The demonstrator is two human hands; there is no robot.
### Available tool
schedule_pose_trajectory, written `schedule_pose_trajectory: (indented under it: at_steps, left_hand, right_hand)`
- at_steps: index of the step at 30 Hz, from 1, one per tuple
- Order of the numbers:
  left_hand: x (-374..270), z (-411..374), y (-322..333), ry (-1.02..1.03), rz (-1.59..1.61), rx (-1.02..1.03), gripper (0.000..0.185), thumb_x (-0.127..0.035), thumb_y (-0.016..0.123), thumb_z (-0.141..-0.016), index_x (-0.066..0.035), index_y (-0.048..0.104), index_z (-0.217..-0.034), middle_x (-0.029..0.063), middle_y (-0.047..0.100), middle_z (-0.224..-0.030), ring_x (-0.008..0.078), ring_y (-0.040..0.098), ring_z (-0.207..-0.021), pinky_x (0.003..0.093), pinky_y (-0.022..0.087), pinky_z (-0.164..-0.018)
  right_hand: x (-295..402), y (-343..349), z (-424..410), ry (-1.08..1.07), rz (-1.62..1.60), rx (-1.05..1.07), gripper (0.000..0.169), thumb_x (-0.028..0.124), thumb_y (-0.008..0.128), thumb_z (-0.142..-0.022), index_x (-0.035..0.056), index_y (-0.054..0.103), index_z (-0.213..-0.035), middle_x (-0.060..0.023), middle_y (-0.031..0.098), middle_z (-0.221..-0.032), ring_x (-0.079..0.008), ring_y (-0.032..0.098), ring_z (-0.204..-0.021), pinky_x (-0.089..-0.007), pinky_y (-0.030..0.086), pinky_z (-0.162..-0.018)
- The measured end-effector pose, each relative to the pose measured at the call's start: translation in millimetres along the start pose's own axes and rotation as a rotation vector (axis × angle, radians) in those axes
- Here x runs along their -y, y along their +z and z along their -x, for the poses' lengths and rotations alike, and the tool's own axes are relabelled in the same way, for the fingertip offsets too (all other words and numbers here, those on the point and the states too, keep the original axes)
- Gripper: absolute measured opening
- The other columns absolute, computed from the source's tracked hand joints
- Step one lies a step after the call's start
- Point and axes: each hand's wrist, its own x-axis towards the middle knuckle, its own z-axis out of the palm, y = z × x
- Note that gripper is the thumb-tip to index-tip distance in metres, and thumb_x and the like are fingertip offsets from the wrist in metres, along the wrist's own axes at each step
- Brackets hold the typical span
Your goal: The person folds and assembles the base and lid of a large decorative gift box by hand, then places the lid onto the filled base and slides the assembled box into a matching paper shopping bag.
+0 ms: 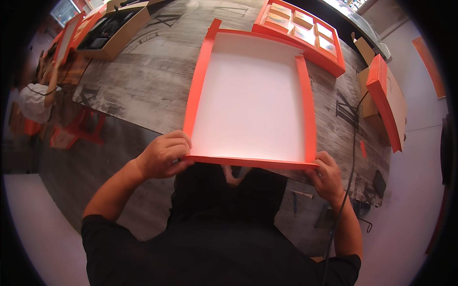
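Observation:
Before me on the table lies a shallow cardboard box tray (250, 96) with a white inside and orange-red folded sides. Its near edge reaches to the table's front. My left hand (166, 153) grips the near left corner, thumb below and fingers curled over the side. At the near right corner, my right hand (325, 175) pinches the end of the front wall. The far left side strip sticks out past the corner, and the far right corner stands slightly apart. Fingertips of both hands are partly hidden by the cardboard.
Behind the tray sits an orange-red box (298, 35) holding several small boxes. A closed orange-red box (386, 103) leans at the right, near a phone-like dark object (379, 183). A black cable (352, 157) runs past my right arm. An open carton (114, 34) and another person (37, 100) are left.

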Motion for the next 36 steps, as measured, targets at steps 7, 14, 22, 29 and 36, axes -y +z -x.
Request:
schedule_pose_trajectory:
  at_steps: [7,14,22,29,36]
  left_hand:
    - [-3,2,6,-0.047,-0.032,-0.057,0.023,-0.012,0.077,-0.093,-0.003,0.058,-0.084,0.0148,0.064,-0.088,0.0335,0.067,-0.09,0.0402,0.057,-0.076]
    - [-4,-1,13,-0.091,-0.004,-0.109,0.023,-0.011,0.071,-0.098,-0.003,0.06,-0.079,0.0105,0.064,-0.085,0.0324,0.066,-0.095,0.0399,0.055,-0.081]
    - [-4,-9,17,-0.13,-0.086,-0.126,0.019,-0.005,0.067,-0.094,-0.004,0.059,-0.076,0.0095,0.065,-0.09,0.0332,0.065,-0.104,0.0414,0.055,-0.086]
    - [-17,-17,19,-0.187,-0.153,-0.139,0.012,-0.001,0.067,-0.088,-0.004,0.06,-0.078,0.0092,0.062,-0.09,0.034,0.065,-0.105,0.041,0.054,-0.09]
    - [-20,-15,20,-0.124,-0.296,-0.148,0.021,-0.023,0.078,-0.092,-0.01,0.064,-0.083,0.0047,0.063,-0.088,0.0271,0.066,-0.099,0.0392,0.05,-0.086]
  right_hand:
    - [-3,2,2,0.079,-0.018,0.008,0.024,0.023,0.063,-0.104,0.0024,0.074,-0.099,-0.0126,0.066,-0.101,-0.0349,0.063,-0.093,-0.0443,0.049,-0.087]
    - [-3,7,2,0.162,0.005,-0.036,0.019,0.019,0.073,-0.098,0.0019,0.069,-0.09,-0.0121,0.065,-0.097,-0.0338,0.062,-0.087,-0.043,0.05,-0.081]
    - [12,9,-3,0.251,-0.109,-0.148,0.023,0.02,0.081,-0.092,0.0038,0.069,-0.102,-0.0109,0.064,-0.092,-0.0327,0.063,-0.078,-0.0407,0.051,-0.074]
    - [11,6,-1,-0.015,0.174,-0.044,0.019,0.022,0.081,-0.089,0.0084,0.072,-0.099,-0.0115,0.065,-0.104,-0.0331,0.066,-0.093,-0.0434,0.053,-0.079]
    - [22,10,0,0.052,0.254,-0.038,0.018,0.02,0.081,-0.087,0.0073,0.071,-0.095,-0.0108,0.063,-0.107,-0.0319,0.065,-0.095,-0.0439,0.053,-0.078]
